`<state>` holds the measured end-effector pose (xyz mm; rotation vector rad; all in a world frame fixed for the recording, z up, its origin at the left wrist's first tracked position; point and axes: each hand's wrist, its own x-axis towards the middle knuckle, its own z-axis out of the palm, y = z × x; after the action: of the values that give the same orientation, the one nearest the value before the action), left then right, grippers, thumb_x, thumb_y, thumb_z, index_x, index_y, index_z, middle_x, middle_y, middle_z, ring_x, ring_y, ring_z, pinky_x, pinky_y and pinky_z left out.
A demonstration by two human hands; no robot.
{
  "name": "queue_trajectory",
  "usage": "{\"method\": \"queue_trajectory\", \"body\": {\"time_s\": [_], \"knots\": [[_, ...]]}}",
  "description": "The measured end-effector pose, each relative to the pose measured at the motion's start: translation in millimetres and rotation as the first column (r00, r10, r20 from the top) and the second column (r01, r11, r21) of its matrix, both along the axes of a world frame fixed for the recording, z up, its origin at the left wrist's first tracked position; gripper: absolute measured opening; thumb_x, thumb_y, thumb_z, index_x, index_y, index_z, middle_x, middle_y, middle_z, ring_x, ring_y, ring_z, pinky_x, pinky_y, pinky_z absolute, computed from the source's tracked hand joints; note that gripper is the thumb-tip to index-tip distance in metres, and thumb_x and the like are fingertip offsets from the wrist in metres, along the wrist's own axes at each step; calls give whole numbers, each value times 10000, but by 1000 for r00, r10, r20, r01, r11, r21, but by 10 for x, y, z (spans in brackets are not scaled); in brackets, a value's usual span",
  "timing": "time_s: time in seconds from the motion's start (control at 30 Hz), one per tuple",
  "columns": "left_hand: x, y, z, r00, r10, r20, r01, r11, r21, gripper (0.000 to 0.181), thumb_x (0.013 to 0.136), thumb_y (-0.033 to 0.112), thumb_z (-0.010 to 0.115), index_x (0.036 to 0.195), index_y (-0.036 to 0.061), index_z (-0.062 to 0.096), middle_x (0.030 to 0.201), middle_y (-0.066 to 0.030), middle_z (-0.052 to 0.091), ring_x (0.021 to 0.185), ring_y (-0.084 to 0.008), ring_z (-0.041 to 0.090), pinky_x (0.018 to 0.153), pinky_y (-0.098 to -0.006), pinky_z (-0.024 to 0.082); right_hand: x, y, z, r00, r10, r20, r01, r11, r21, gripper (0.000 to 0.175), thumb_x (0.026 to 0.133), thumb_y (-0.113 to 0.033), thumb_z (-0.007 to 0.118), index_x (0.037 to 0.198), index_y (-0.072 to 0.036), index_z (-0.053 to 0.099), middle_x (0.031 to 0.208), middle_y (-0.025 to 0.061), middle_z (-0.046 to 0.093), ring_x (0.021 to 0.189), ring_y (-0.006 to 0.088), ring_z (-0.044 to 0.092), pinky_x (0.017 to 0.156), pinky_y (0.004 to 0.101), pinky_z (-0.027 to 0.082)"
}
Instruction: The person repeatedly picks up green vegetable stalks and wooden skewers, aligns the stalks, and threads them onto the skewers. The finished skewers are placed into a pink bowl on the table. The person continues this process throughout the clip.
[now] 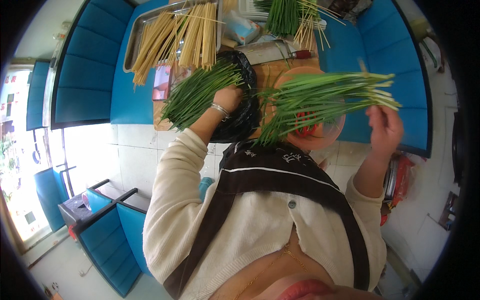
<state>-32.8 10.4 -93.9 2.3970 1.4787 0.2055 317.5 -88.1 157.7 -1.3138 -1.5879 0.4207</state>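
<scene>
My left hand point(228, 99), with bracelets at the wrist, is at the cut ends of a pile of green garlic chives point(198, 97) beside a black plastic bag point(243, 123); its fingertips are hidden, so I cannot tell whether it grips any. On the right, my right hand point(386, 125) is at the pale stem ends of a loose bunch of chives point(322, 93), slightly blurred. That bunch lies across an orange plastic bowl point(326, 138), its leaf tips pointing left. Red-handled scissors or a similar red item point(306, 122) shows under the leaves.
Behind the bag lies a cleaver point(262, 52) with a red handle. A metal tray point(131, 48) holds many wooden skewers point(198, 37) at the back left, near a phone point(162, 82). More chives point(283, 18) and skewers lie at the back right. Blue padded benches point(393, 67) flank the table.
</scene>
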Motion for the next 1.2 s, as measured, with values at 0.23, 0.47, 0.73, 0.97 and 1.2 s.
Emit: {"method": "queue_trajectory", "body": {"time_s": [0.23, 0.47, 0.73, 0.97, 1.2], "knots": [[-82, 43, -150, 992, -67, -107, 76, 994, 82, 111, 778, 208, 557, 835, 151, 633, 813, -65, 592, 749, -282, 599, 614, -399, 491, -357, -20, -337, 989, 121, 79, -108, 981, -160, 96, 795, -49, 646, 853, 23, 622, 705, 80, 615, 565, 95, 529, 499, 228, 399], [-47, 51, 372, 905, 161, 393, -250, 951, 184, 135, 838, 186, 567, 888, 80, 634, 829, -75, 637, 722, -250, 619, 600, -366, 490, -554, -43, -478, 983, 155, 102, -129, 965, -230, 92, 777, -66, 656, 801, 15, 620, 687, 105, 600, 561, 171, 556, 506, 269, 420], [510, -225, 1249, -332, 555, 762, 381, 818, -430, 65, 863, 62, 562, 923, 44, 576, 871, -77, 617, 791, -178, 573, 751, -303, 456, -938, 90, -611, 973, 141, 183, -121, 986, -119, 81, 781, -70, 638, 836, -17, 612, 744, 112, 615, 627, 256, 602, 550, 304, 464], [505, -247, 1390, -305, 531, 790, 309, 840, -445, 80, 817, 17, 615, 886, 33, 579, 848, -46, 618, 783, -131, 572, 744, -272, 462, -953, 91, -578, 966, 170, 196, -151, 983, -106, 86, 786, -87, 634, 838, -20, 615, 739, 102, 615, 620, 253, 600, 542, 309, 464], [448, -202, 1316, -188, 534, 824, 423, 801, -423, 56, 819, 14, 601, 854, 53, 580, 863, -53, 613, 802, -149, 574, 763, -285, 450, -954, 61, -507, 964, 161, 212, -139, 983, -117, 82, 790, -89, 626, 836, -22, 614, 749, 106, 617, 628, 266, 598, 542, 317, 466]]}}
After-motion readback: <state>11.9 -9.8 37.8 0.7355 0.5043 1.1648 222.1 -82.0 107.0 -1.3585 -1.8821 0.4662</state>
